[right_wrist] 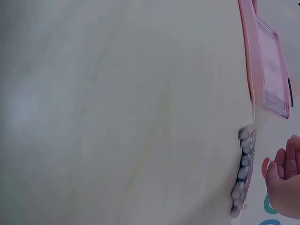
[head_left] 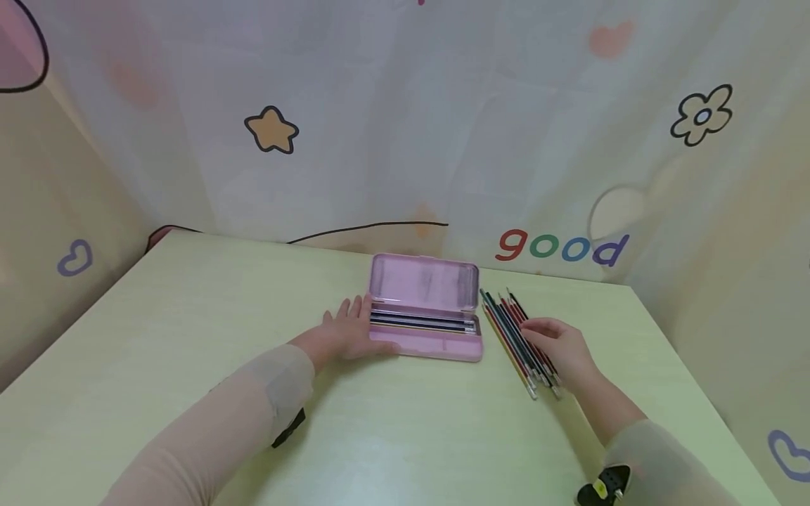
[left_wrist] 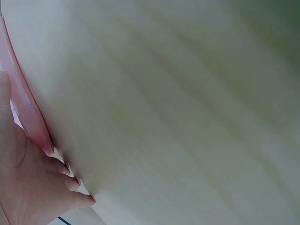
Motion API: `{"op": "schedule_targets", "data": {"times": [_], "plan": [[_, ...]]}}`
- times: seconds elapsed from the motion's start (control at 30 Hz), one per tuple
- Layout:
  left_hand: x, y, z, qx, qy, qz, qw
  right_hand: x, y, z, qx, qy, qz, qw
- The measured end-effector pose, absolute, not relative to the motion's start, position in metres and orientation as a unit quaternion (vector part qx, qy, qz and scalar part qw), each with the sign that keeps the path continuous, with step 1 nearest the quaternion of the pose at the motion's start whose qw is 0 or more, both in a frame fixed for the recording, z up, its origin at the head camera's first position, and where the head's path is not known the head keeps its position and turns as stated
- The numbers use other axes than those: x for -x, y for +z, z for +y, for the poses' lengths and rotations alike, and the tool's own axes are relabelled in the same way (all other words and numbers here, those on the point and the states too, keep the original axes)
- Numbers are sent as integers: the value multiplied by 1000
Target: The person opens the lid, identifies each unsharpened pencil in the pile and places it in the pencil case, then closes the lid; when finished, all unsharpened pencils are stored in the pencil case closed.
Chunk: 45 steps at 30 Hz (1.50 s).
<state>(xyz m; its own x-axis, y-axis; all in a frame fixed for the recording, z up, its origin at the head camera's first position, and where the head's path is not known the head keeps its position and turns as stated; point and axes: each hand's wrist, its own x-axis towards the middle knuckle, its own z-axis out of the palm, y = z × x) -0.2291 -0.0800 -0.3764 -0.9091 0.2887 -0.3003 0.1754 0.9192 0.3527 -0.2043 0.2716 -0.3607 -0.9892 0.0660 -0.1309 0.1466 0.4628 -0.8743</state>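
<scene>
A pink pencil case (head_left: pixel 436 344) lies with its lid raised, and several pencils (head_left: pixel 418 322) rest lengthwise inside. At the case's left end, my left hand (head_left: pixel 346 336) has its fingers extended beside the lid, while the thumb lies along the front edge. The left wrist view shows this palm against the pink case wall (left_wrist: pixel 29 105). My right hand (head_left: pixel 562 349) is bent loosely over a bundle of loose pencils (head_left: pixel 506 334), fingertips overlapping its right side. From the right wrist, that hand (right_wrist: pixel 287 190) appears above the pencil ends (right_wrist: pixel 243 172), with no pencil visible in its fingers.
The pale table (head_left: pixel 392 436) extends in front of the case and to both sides. A printed curtain (head_left: pixel 380 140) stands right behind the table's back edge. The loose pencils lie slantwise just right of the case, with their ends toward me.
</scene>
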Motion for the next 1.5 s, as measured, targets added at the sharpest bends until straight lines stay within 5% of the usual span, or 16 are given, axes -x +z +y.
{"op": "schedule_targets", "data": {"times": [1.5], "plan": [[229,-380,-78,-124,157,967,161,131,-384,310,-90,-419,904,-7]]}}
